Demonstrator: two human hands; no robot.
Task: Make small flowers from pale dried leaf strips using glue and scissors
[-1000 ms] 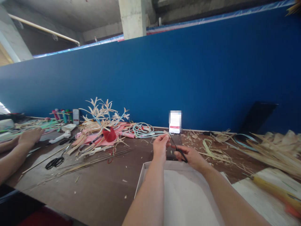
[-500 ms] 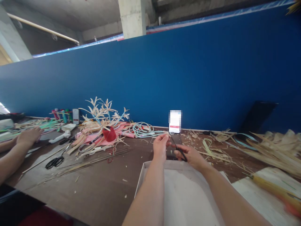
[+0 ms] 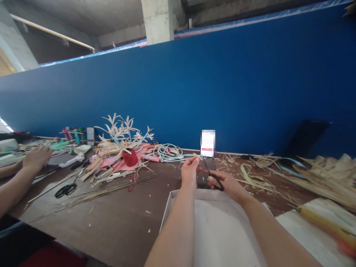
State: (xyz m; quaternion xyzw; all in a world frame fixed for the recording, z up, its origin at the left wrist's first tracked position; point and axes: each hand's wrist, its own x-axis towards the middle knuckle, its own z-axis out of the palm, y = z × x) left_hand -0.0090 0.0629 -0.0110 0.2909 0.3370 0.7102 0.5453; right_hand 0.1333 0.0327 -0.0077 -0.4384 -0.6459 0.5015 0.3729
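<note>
My right hand (image 3: 224,183) is closed round the handles of a pair of dark scissors (image 3: 209,171), whose blades point up and away to the left. My left hand (image 3: 190,171) is pinched on a small pale strip (image 3: 197,155) that looks like husk or straw; its tip shows above the fingers, beside the blades. Whether the blades touch the strip I cannot tell. Both hands are above the far edge of a white box lid (image 3: 222,226). Just behind them a lit phone (image 3: 207,144) leans on the blue partition.
A red pot (image 3: 129,157) with pale straw flowers (image 3: 119,129) stands left among strips. Black-handled scissors (image 3: 66,190) lie nearer. Coiled pale-blue tubing (image 3: 168,152) is at the back. Husks (image 3: 333,178) and a yellow-handled tool (image 3: 322,224) lie right. Another person's hand (image 3: 37,155) is far left.
The scissors and my right hand have shifted very slightly right. My left hand keeps its pinch in nearly the same place. The whole view has moved a little.
</note>
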